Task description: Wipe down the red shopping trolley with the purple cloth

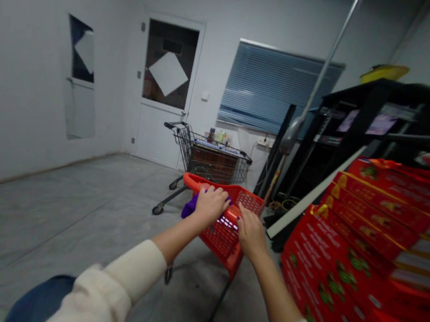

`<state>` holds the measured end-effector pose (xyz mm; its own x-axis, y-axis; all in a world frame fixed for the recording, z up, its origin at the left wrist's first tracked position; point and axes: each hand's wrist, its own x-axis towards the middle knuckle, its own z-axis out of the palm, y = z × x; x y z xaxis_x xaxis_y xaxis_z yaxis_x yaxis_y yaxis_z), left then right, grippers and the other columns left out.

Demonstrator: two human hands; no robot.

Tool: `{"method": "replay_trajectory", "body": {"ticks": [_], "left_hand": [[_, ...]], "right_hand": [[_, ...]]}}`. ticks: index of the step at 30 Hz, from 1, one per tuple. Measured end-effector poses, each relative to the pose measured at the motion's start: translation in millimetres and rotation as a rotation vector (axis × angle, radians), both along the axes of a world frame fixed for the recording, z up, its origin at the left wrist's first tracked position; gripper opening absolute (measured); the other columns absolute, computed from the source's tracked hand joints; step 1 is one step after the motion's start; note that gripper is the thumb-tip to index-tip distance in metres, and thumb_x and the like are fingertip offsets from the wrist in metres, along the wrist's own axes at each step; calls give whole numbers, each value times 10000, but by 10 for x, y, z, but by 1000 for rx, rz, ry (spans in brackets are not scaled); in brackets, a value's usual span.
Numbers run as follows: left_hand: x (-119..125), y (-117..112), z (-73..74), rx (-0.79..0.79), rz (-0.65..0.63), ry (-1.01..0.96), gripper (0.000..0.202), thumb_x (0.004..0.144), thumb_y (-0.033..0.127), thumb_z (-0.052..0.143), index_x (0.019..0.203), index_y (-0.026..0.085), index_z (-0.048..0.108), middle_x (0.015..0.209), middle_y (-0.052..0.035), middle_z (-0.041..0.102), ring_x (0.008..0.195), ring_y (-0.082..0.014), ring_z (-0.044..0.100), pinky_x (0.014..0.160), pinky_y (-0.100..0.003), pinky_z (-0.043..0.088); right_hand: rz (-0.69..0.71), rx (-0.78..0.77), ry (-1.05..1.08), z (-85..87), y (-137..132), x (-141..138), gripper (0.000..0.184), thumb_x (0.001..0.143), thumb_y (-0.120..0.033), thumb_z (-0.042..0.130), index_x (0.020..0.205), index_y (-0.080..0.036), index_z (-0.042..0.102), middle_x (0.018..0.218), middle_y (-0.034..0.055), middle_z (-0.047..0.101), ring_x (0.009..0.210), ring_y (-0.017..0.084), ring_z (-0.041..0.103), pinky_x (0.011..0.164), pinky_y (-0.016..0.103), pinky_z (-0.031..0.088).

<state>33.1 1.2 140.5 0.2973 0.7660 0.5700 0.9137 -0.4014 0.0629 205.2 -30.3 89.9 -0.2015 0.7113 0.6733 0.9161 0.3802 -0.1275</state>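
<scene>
A small red plastic shopping cart (pixel 222 239) with a perforated basket stands right in front of me. My left hand (pixel 211 204) is closed over a purple cloth (pixel 189 207) and presses it on the cart's near rim. Part of the cloth hangs out to the left of the fingers; the rest is hidden under the palm. My right hand (pixel 251 232) grips the rim at the basket's right corner, its fingertips lying over the red edge. Some of its fingers are hidden from view.
Behind stands a grey wire shopping cart (pixel 218 164) with a brown box and small items. Stacked red cartons (pixel 347 260) rise close on my right, beside a black shelf (pixel 355 113) and a slanting metal pole (pixel 332 54). A white door (pixel 157 135) is at the back.
</scene>
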Motion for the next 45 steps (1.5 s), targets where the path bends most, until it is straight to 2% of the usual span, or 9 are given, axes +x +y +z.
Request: {"method": "replay_trajectory", "body": {"ticks": [4, 7, 15, 21, 24, 31, 35, 39, 45], "left_hand": [[-302, 294, 117, -105, 164, -72, 334, 969, 428, 412, 1044, 220, 662, 1156, -79, 665, 1054, -260, 562, 854, -391, 380], [-335, 304, 81, -87, 210, -95, 328, 965, 420, 423, 1055, 217, 664, 1160, -90, 664, 1064, -267, 560, 863, -397, 380], [-108, -70, -97, 18, -64, -37, 320, 974, 430, 409, 1098, 269, 656, 1177, -52, 664, 1091, -244, 529, 910, -407, 366], [-378, 270, 70, -65, 96, -93, 327, 964, 440, 429, 1075, 256, 675, 1171, -49, 677, 1061, -255, 547, 863, -396, 396], [-385, 273, 58, -65, 150, -116, 325, 964, 429, 429, 1074, 249, 675, 1168, -58, 677, 1063, -258, 549, 855, -393, 399], [-269, 1, -70, -6, -46, -22, 322, 971, 436, 419, 1094, 267, 664, 1171, -45, 676, 1079, -241, 541, 885, -398, 377], [-357, 94, -7, -15, -22, -25, 303, 964, 418, 444, 1096, 263, 669, 1169, -49, 678, 1110, -248, 537, 891, -399, 376], [-308, 57, 13, -33, 45, -60, 299, 963, 401, 446, 1082, 251, 675, 1153, -63, 680, 1093, -254, 542, 892, -404, 377], [-205, -197, -31, -47, -127, -20, 337, 972, 453, 413, 1096, 263, 662, 1163, -38, 682, 1052, -223, 549, 863, -365, 399]], "right_hand": [[17, 59, 25, -76, 68, -85, 524, 962, -266, 288, 1435, -102, 443, 1337, 139, 588, 1212, 224, 526, 1064, 409, 400], [14, 114, 61, -131, 117, -189, 525, 957, -266, 298, 1434, -101, 443, 1337, 144, 583, 1223, 239, 513, 1066, 432, 397], [-17, 183, 122, -177, 94, -324, 550, 969, -286, 267, 1481, -109, 365, 1398, 154, 520, 1301, 250, 445, 1099, 466, 360], [-12, 188, 126, -183, 87, -409, 545, 965, -251, 269, 1488, -115, 342, 1412, 150, 506, 1323, 239, 426, 1123, 469, 332], [-15, 206, 145, -205, 124, -489, 548, 959, -240, 292, 1495, -132, 327, 1434, 141, 485, 1345, 249, 401, 1135, 493, 308], [1, 207, 133, -202, 104, -467, 589, 987, -295, 273, 1557, -202, 159, 1516, 107, 392, 1433, 237, 276, 1140, 485, 284], [-121, 174, 102, -248, 57, -378, 603, 1001, -339, 240, 1566, -272, 43, 1591, 65, 280, 1474, 237, 182, 1143, 510, 232], [-118, 131, 105, -329, 84, -419, 604, 1013, -359, 191, 1552, -280, -69, 1614, 52, 222, 1489, 213, 138, 1146, 497, 211], [-99, 129, 149, -351, 88, -465, 591, 1015, -407, 166, 1547, -321, -77, 1642, 30, 92, 1494, 239, 80, 1120, 512, 246]]}}
